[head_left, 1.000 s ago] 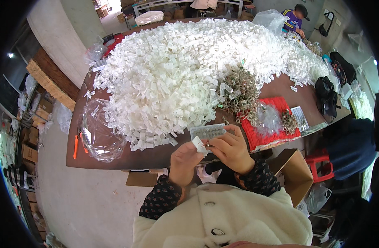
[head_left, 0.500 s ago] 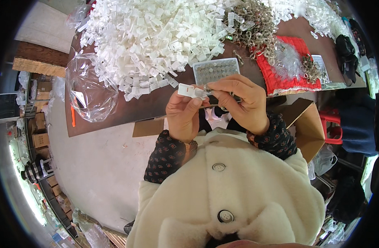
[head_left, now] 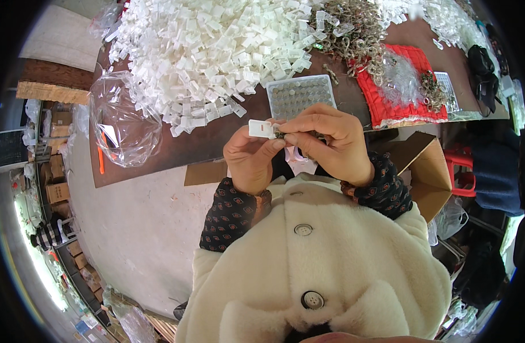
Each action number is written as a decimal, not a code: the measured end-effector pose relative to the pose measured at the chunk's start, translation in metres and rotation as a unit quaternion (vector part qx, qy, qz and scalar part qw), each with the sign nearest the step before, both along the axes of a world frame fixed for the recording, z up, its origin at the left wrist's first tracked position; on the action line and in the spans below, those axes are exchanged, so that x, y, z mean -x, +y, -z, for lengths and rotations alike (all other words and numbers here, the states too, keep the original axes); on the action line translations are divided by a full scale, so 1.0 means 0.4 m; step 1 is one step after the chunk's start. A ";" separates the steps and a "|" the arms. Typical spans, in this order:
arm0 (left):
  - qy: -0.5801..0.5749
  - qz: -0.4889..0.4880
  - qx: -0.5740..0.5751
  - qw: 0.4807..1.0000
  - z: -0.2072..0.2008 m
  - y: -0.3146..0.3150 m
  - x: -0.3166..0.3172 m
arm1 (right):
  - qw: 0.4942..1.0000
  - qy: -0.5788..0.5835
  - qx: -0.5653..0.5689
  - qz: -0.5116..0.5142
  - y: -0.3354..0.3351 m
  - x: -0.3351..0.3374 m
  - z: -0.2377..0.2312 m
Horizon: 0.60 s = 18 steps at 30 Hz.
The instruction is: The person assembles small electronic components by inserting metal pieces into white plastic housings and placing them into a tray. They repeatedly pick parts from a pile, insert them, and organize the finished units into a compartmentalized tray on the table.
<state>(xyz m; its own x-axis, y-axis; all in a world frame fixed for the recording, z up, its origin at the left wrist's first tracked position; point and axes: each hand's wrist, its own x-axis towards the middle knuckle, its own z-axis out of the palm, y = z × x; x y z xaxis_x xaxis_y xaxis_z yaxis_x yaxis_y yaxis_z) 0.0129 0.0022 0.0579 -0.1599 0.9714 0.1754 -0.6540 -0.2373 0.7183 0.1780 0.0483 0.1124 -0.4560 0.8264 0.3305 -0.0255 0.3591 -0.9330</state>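
Observation:
Over the table's near edge, my left hand is closed, pinching a small white plastic case by its lower side between thumb and fingers. The case has a flat rectangular face with a small reddish slot. My right hand is closed too, its thumb and index finger pinched together at the case's right end. Between those fingertips a bit of a small dark metallic part shows, touching or very near the case; my fingers hide most of it.
Beyond my hands stands a pale tray of round discs. A large heap of white plastic cases lies behind, beside a pile of metal clips. Red cloth is at right, a clear bag at left, an open carton below.
My right fingertips have moved down and left, closing in on the case's right end. The case has levelled slightly, and its clear end part is now mostly covered.

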 end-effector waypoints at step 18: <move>0.073 -0.155 -0.068 0.983 0.022 -0.009 -0.043 | 0.987 0.075 0.130 0.054 -0.038 0.050 0.026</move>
